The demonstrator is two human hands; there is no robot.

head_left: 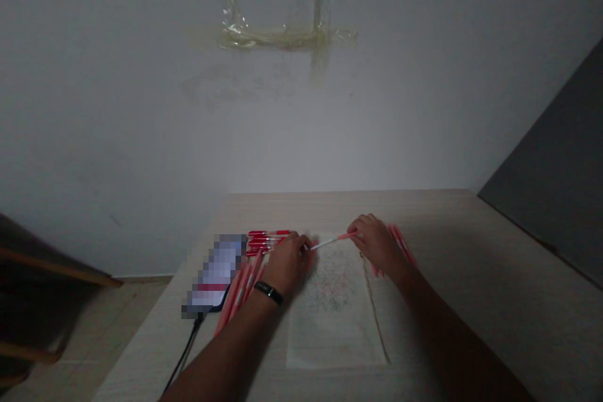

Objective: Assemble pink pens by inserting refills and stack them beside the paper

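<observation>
My left hand (288, 259), with a black band on the wrist, pinches the left end of a slim pen part (325, 244). This part is white along its middle and pink toward the right. My right hand (372, 240) has its fingers closed on the pink end. The piece is held slightly tilted above a pale cloth (336, 339) with dark and reddish scribbles. Pink pen barrels (239, 292) lie left of my left hand, partly behind that arm. Red-and-clear pens (266, 241) lie just beyond it. More pink sticks (401, 242) rest beside my right wrist.
A phone-like device (214, 276) with a blurred screen lies at the table's left, and a black cable (188, 342) runs from it. The light wooden table (348, 201) meets a grey wall (348, 138) bearing old tape (277, 38). A dark panel (556, 157) stands at right.
</observation>
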